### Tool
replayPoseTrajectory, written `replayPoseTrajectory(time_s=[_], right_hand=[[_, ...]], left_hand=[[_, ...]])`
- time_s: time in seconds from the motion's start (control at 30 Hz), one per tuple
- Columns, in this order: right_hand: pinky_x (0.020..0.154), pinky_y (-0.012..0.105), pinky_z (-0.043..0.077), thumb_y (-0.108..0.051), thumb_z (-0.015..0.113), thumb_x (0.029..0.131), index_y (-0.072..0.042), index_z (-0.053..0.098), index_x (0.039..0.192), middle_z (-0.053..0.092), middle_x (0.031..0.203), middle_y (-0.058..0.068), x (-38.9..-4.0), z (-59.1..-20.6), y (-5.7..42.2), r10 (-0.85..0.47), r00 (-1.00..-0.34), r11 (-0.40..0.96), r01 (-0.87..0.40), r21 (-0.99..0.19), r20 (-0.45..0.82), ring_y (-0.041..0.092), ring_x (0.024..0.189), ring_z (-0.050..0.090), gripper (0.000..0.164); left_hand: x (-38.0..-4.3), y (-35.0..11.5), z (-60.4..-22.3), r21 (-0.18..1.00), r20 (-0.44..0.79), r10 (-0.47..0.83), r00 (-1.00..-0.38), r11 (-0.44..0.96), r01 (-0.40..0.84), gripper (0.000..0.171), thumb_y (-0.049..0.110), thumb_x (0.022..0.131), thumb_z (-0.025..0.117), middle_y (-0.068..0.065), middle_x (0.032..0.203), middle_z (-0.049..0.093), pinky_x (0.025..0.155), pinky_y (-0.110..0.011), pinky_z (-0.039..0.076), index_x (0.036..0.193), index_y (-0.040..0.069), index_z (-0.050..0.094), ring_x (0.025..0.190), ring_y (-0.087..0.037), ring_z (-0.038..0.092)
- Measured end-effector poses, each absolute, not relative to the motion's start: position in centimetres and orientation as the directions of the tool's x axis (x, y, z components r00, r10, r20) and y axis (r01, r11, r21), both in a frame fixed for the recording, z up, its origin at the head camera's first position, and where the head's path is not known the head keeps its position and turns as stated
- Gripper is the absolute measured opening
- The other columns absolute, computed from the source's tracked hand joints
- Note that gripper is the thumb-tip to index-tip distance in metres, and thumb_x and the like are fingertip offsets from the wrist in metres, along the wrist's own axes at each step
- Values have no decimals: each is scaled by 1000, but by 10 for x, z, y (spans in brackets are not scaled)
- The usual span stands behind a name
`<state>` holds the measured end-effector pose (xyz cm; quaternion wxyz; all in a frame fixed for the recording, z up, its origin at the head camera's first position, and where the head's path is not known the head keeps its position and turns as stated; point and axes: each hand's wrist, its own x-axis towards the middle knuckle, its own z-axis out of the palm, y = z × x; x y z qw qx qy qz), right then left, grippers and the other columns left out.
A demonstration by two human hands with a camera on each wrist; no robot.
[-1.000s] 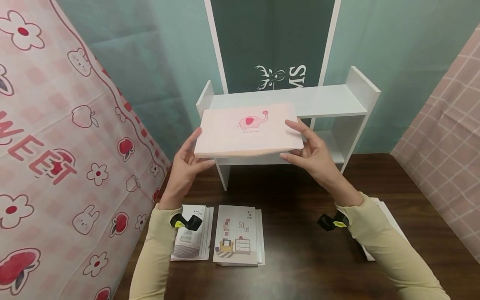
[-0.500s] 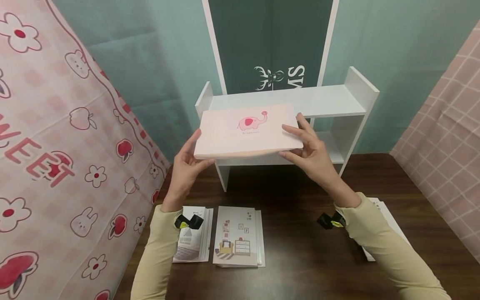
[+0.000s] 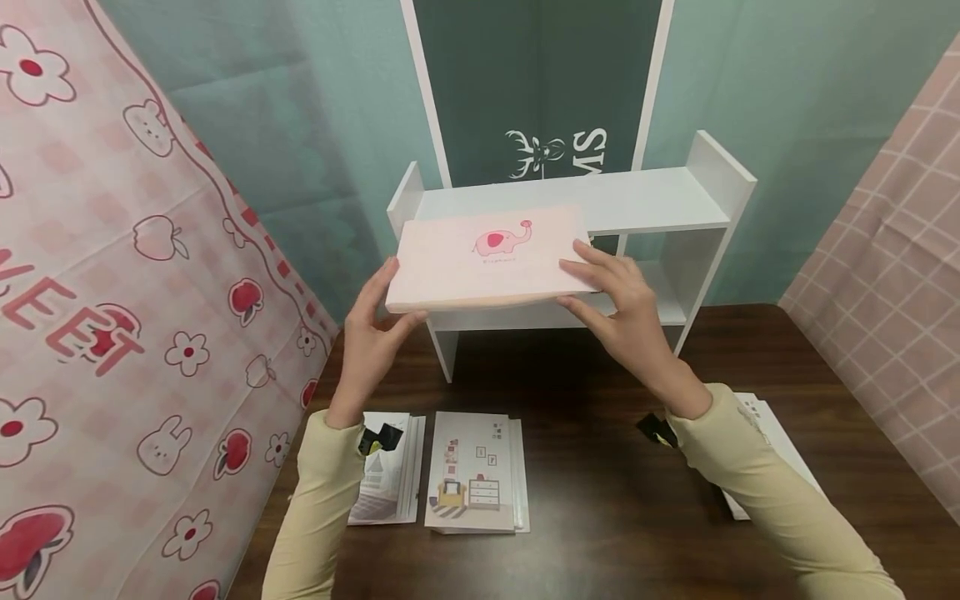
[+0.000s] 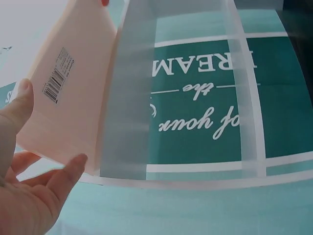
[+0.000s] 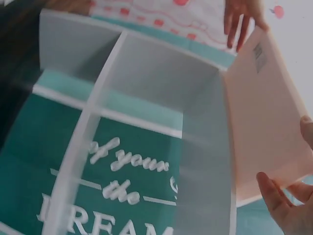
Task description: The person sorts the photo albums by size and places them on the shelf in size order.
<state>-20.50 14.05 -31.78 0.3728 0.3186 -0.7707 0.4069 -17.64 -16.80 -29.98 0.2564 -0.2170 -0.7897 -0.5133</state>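
Observation:
A pale pink book (image 3: 450, 271) with a pink elephant on its cover is held level between both hands, above the front of the white shelf unit (image 3: 645, 200). My left hand (image 3: 369, 350) grips its left end, thumb at the near edge and fingers along the side. At the opposite end, my right hand (image 3: 626, 312) pinches the near corner, fingertips on the cover and thumb below. In the left wrist view the plain peach back shows a barcode label (image 4: 58, 76). The book lies close to the upper board's edge; whether they touch I cannot tell.
Two stacks of books lie on the dark wooden table (image 3: 592, 492): a left stack (image 3: 382, 483) and a middle stack (image 3: 476, 450). Another white book (image 3: 772, 429) lies at the right, partly under the right sleeve. Patterned cloth (image 3: 187, 350) hangs at the left.
The right fingers have lifted and shifted, with two fingertips now laid on the cover. The book has stayed almost in place, and the left hand keeps its grip.

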Motion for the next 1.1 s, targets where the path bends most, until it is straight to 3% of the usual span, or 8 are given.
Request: replayPoseTrajectory(time_s=[0.13, 0.4, 0.6, 0.87, 1.1], right_hand=[[72, 28, 36, -9, 82, 66, -11, 66, 117, 58, 128, 8, -206, -316, 142, -208, -466, 554, -781, -289, 860, 26, 93, 45, 54], [94, 45, 36, -17, 82, 67, -10, 67, 115, 64, 118, 11, -211, -315, 143, -260, -366, 607, -782, -143, 894, 34, 111, 48, 51], [89, 49, 37, -12, 82, 65, -10, 66, 117, 63, 120, 10, -212, -314, 144, -287, -334, 605, -790, -100, 898, 32, 111, 53, 55], [89, 47, 36, -16, 74, 77, -13, 66, 118, 63, 120, 6, -211, -308, 145, -307, -343, 618, -781, -88, 888, 28, 110, 54, 41], [89, 46, 38, -5, 75, 73, -10, 67, 115, 64, 118, 8, -208, -305, 143, -300, -350, 597, -795, -111, 887, 28, 111, 56, 42]], left_hand=[[-175, -165, -299, 659, 660, 55, -749, 437, 613, 65, -2, 77, 71, -19, 145, 33, 89, -38, 48, 136, -4, 42, 131, -28, 39], [-196, -174, -321, 450, 825, 78, -559, 507, 735, 57, -5, 70, 75, -17, 136, 48, 103, -37, 39, 124, -1, 58, 129, -27, 43], [-203, -177, -325, 335, 874, 116, -472, 559, 758, 56, 0, 70, 77, -13, 130, 55, 106, -37, 35, 123, 4, 60, 127, -27, 45], [-205, -175, -321, 319, 885, 101, -455, 582, 748, 52, 2, 72, 75, -12, 129, 56, 105, -36, 37, 122, 4, 60, 125, -25, 48], [-204, -174, -320, 305, 874, 118, -471, 620, 723, 54, 6, 74, 74, -12, 131, 54, 106, -36, 35, 125, 6, 58, 126, -24, 47]])
